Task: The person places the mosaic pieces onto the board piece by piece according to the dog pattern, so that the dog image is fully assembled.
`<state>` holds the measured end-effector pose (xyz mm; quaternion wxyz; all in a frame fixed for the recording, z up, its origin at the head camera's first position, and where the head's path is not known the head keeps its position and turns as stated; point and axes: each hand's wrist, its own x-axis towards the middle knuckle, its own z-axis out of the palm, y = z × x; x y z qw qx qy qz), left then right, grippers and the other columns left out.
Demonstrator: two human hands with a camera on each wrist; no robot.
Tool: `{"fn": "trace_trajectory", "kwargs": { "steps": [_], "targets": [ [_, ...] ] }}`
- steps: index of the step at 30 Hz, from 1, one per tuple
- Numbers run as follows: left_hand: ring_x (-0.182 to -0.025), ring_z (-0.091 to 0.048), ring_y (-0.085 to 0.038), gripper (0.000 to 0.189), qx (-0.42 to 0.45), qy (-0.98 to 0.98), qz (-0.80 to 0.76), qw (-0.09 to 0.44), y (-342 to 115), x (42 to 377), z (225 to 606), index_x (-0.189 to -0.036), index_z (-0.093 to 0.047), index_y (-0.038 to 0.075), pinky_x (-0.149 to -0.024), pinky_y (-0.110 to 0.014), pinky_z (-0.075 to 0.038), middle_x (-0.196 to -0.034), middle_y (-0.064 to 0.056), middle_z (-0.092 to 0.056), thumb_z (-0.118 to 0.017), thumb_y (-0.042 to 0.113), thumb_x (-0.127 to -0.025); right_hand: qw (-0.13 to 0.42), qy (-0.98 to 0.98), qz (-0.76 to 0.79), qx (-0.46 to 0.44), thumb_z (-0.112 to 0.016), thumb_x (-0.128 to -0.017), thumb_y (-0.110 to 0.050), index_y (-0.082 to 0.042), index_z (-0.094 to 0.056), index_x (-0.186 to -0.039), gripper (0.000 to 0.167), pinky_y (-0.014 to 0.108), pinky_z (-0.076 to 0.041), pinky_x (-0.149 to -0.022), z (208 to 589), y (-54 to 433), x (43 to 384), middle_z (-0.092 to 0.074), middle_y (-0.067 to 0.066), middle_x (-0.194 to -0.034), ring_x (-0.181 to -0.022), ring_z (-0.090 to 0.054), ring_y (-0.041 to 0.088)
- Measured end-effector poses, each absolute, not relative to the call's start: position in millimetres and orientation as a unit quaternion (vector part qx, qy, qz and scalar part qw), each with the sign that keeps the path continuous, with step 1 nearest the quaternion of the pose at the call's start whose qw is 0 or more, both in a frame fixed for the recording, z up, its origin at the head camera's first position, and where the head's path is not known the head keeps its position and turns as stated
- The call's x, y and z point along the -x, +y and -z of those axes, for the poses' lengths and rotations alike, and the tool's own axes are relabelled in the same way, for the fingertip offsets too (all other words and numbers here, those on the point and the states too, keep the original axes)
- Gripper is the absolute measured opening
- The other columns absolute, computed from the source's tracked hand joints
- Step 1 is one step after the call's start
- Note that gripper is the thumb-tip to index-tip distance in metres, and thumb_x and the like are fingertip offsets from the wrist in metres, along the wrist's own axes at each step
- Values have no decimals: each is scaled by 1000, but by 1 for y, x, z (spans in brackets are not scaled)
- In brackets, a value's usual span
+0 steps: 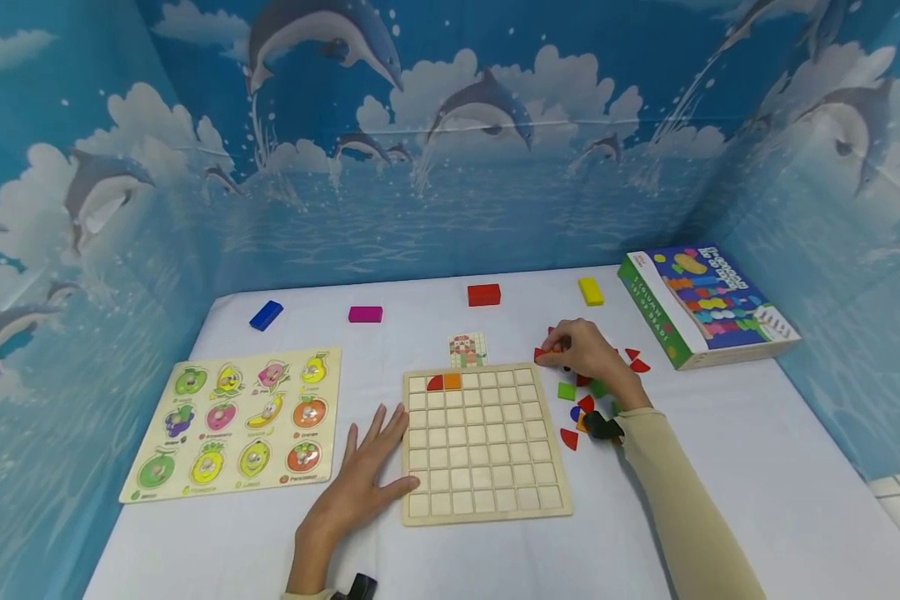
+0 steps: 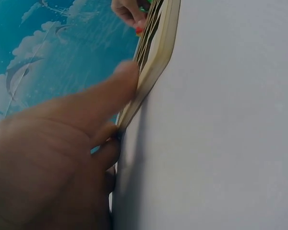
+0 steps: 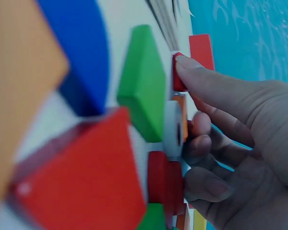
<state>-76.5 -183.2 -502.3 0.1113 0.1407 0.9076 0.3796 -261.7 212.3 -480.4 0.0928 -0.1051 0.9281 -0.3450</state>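
Note:
A square wooden grid board (image 1: 487, 454) lies flat on the white table. In its top row sit a red quarter-circle piece (image 1: 435, 382) and an orange square (image 1: 452, 381). My left hand (image 1: 363, 479) rests along the board's left side with fingers straight and thumb tip at its edge (image 2: 156, 67). By the top right corner, my right hand (image 1: 588, 350) pinches a small red piece (image 3: 178, 72) between thumb and fingers. Loose shapes lie around and below it, among them a green square (image 1: 566, 391), a red quarter circle (image 1: 569, 438) and a white piece with a dark spot (image 3: 173, 127).
A small picture card (image 1: 468, 350) touches the board's top side. On the left is a fruit puzzle board (image 1: 236, 425). Blue (image 1: 266, 316), magenta (image 1: 365, 314), red (image 1: 483, 295) and yellow (image 1: 591, 292) blocks stand along the back. A game box (image 1: 708, 304) lies at back right.

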Motion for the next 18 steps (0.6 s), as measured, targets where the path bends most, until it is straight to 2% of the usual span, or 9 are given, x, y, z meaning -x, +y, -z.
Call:
{"fn": "trace_trajectory", "kwargs": {
  "steps": [5,8,14,18],
  "targets": [
    [-168,0,-20,123,-141,908,-375,120,-183,77,500,-173,-25,19,-135,-51,12,-180,8,-16,-99,34,-76,124,915,369,110,-81,-98,-15,-2,-80,-103,15,26,-51,-70,472,219,262,-71,13,-99,-88,-57,27],
    [-168,1,-21,133,-147,908,-372,124,-183,77,499,-173,-24,18,-135,-53,12,-180,7,-16,-103,35,-68,132,904,391,110,-78,-101,-13,0,-80,-105,14,26,-55,-69,467,220,259,-74,14,-100,-84,-61,28],
    [-168,2,-20,138,-147,910,-368,127,-183,79,500,-173,-23,19,-135,-53,12,-180,8,-15,-105,35,-64,134,873,457,106,-81,-99,-15,1,-82,-108,19,29,-61,-65,460,208,255,-79,12,-93,-74,-67,28],
    [-168,1,-20,138,-142,909,-373,122,-183,80,501,-173,-24,19,-135,-52,12,-180,8,-16,-106,33,-63,131,855,485,129,-82,-98,-15,1,-83,-108,19,27,-58,-60,464,192,254,-80,10,-91,-67,-63,27]
  ]
}}
